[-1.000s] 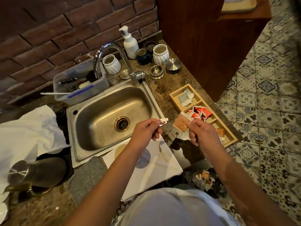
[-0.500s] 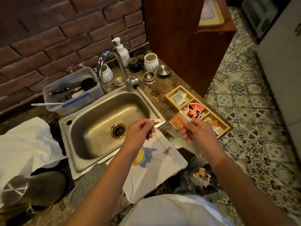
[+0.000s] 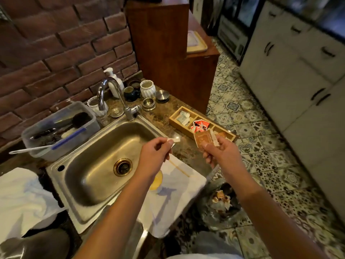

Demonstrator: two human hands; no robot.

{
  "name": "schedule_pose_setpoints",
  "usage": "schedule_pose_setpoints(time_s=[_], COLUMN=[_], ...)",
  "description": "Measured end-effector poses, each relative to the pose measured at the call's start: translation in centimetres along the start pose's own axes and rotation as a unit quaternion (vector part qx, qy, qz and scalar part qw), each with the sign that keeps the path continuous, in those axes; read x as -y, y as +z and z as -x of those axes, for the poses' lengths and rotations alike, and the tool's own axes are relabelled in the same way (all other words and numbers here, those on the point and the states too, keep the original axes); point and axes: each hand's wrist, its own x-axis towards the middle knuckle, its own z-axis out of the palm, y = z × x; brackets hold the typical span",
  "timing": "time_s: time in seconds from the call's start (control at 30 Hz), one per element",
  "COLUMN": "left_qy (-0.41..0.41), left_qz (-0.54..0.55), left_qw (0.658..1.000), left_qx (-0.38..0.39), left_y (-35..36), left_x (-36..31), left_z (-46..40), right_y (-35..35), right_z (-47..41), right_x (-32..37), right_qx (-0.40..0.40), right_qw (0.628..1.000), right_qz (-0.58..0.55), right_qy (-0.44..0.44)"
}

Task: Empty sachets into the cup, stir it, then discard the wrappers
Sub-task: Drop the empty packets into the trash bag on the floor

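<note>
The right hand (image 3: pixel 219 153) pinches an orange-brown sachet (image 3: pixel 203 140) above the counter edge; the left hand (image 3: pixel 155 153) pinches its torn-off white strip (image 3: pixel 174 140). Below the left wrist, partly hidden, sits the cup (image 3: pixel 156 180) on a white cloth (image 3: pixel 184 186) beside the sink (image 3: pixel 104 157).

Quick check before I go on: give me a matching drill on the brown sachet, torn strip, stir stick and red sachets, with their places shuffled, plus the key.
Things:
1. brown sachet
2. torn strip
3. wooden stir stick
4. red sachets

Places:
A. lying on the white cloth
B. pinched in the left hand
C. in the middle compartment of the wooden tray
D. held in the right hand

Pairs: 1-D, 2-B, 3-A, 4-C
</note>
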Motion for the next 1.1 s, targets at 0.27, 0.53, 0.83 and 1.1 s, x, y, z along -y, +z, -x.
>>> schedule_pose_setpoints(time_s=[0.27, 0.53, 0.83, 1.1], left_qy=[-0.03, -0.094, -0.113, -0.116], left_qz=[0.013, 0.008, -0.025, -0.126], left_qw=[0.994, 0.978, 0.969, 0.954], left_qx=[0.108, 0.184, 0.217, 0.247], left_y=[8.5, 18.8, 28.6, 32.4], left_x=[-0.6, 1.3, 2.4, 6.1], left_z=[2.8, 5.8, 9.7, 7.1], right_y=[-8.4, -19.2, -29.3, -32.0], right_z=[5.3, 9.6, 13.2, 11.2], right_x=[-2.0, -5.7, -8.6, -10.8], right_qx=[-0.081, -0.166, -0.191, -0.227], right_qw=[0.997, 0.985, 0.978, 0.966], right_qz=[-0.009, -0.015, -0.021, 0.002], right_qy=[-0.006, 0.045, 0.08, 0.122])
